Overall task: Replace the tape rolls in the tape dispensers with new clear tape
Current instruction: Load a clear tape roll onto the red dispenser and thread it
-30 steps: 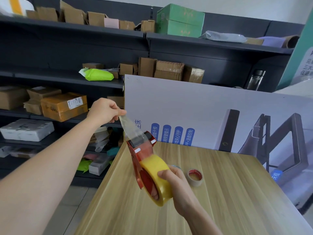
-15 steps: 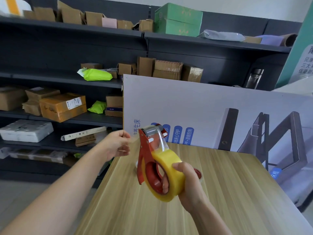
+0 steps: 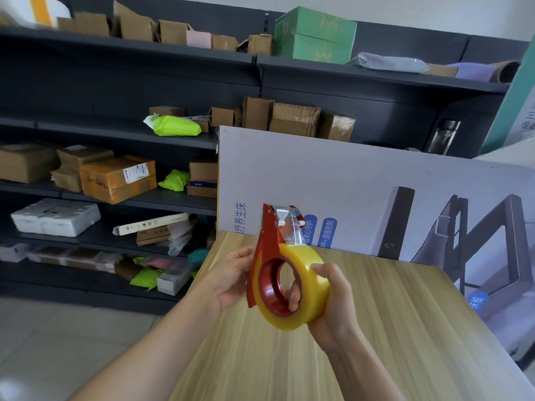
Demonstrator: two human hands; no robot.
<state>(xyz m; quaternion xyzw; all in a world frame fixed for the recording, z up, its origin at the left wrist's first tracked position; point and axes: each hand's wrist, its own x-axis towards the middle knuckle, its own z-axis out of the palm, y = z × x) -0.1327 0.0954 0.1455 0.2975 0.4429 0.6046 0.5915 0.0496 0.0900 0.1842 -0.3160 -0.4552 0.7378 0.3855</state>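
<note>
Centre frame, over the pale wooden desk (image 3: 376, 328): right hand (image 3: 333, 308) grips the yellowish clear tape roll (image 3: 307, 273) seated in a red metal dispenser (image 3: 265, 241); left hand (image 3: 231, 279) holds its frame; next, likely, fixing the tape's end.

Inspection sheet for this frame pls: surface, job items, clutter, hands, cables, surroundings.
Surface: wooden table, light grain.
Job's things: red dispenser held above the table; yellowish clear tape roll mounted in it, strip fed up to the cutter.
Clutter: cardboard boxes and green parcels on the shelves.
Grippers: left hand holds the dispenser's frame; right hand grips the tape roll, fingers through its core.
Cables: nothing seen.
Surroundings: printed board leaning behind the table.
</note>
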